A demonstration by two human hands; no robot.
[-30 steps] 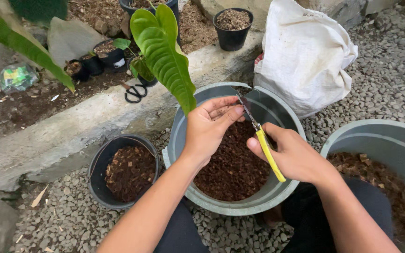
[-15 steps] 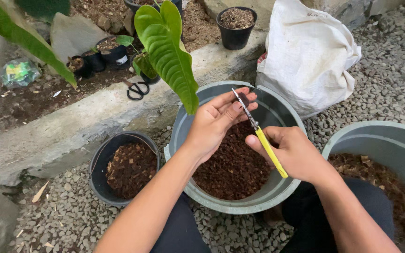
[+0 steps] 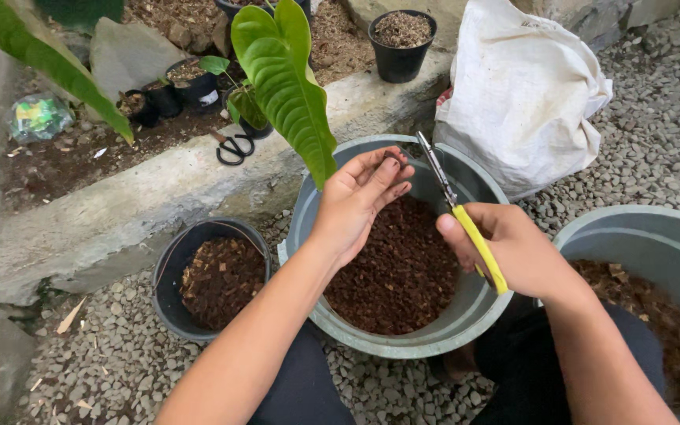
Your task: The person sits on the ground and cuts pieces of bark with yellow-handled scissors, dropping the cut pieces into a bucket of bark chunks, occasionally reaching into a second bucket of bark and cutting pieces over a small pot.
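Note:
My right hand grips yellow-handled scissors, their blades pointing up and away over a grey basin filled with brown bark chips. My left hand is raised over the same basin, fingers together, pinching a small dark piece at the fingertips close to the scissor blades. A large green leaf hangs just left of my left hand.
A black pot of bark chips stands left of the basin, a second grey basin at the right. A white sack leans behind. Black scissors lie on the concrete kerb, with small black pots behind. Gravel covers the ground.
Both hands have shifted slightly right and upward over the basin; the scissor blades and my left fingertips stay close together.

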